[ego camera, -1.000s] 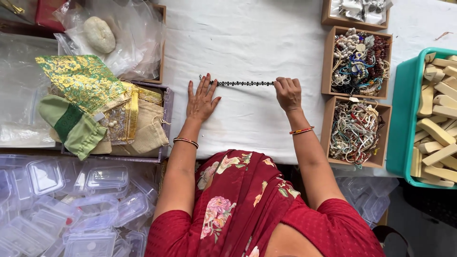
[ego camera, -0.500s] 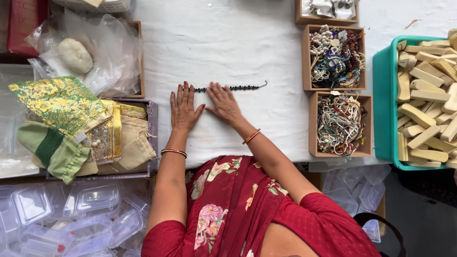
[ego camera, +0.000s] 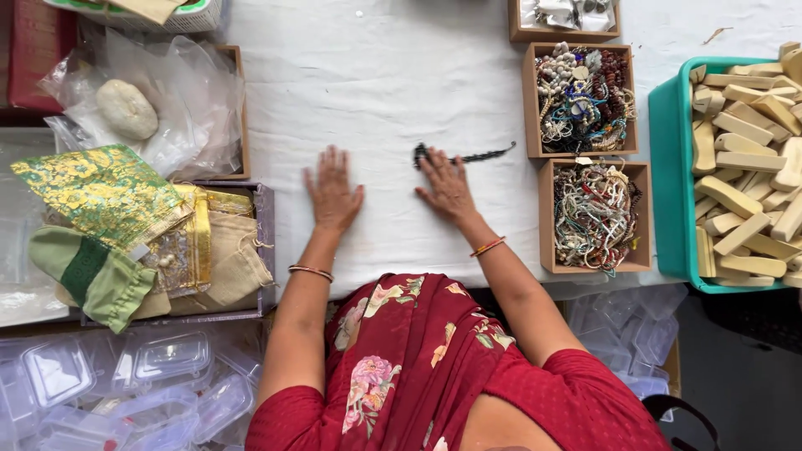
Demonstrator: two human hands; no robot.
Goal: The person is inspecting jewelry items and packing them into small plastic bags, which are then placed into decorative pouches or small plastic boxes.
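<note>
A dark bead string [ego camera: 483, 156] lies on the white cloth [ego camera: 376, 75], bunched at its left end and trailing right toward the wooden boxes. My right hand [ego camera: 447, 188] lies flat with spread fingers, its fingertips resting on the bunched end. About a hand's width to the left, my left hand [ego camera: 332, 196] rests flat on the cloth, palm down, holding nothing. Both wrists wear bangles.
Two wooden boxes [ego camera: 529, 100] [ego camera: 545, 219] of mixed bead strings stand right of my right hand. A green tub [ego camera: 668, 167] of wooden blocks lies further right. At left are a tray of fabric pouches [ego camera: 209, 250], plastic bags [ego camera: 175, 100] and clear lidded containers [ego camera: 159, 359].
The view has shifted. The string was stretched straight between both hands; its left end is now gathered under my right hand, and my left hand has come off it onto the cloth.
</note>
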